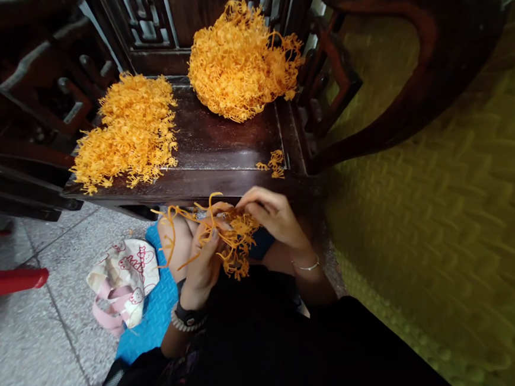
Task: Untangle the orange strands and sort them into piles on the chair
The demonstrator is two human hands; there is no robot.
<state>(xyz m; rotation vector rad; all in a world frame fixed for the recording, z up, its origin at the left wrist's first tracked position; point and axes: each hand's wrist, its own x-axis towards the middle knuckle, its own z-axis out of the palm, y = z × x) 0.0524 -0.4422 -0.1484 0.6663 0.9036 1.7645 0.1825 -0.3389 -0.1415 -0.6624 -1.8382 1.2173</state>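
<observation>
Down at lap level, we hold a tangle of orange strands (229,240) between both hands, just in front of the near edge of a dark wooden chair seat (218,142). Our left hand (203,260) wraps around the tangle from below, its grip closed on the strands, with loose ends trailing out to the left. Our right hand (275,215) pinches the top of the same tangle, fingertips together on it. A watch sits on the left wrist and a thin bracelet on the right.

On the seat we see two heaps of the same orange material: a flatter spread pile (125,132) at the left, and a taller rounded mound (242,60) at the back right against the chair's carved back. A small loose clump (273,163) lies near the seat's front right corner, apart from both heaps.

On the tiled floor to our left, a small patterned cloth bag (122,284) with pink handles rests partly on a blue mat (158,320); we cannot tell what it holds. A yellow-green textured mat (443,232) covers the floor to the right.
</observation>
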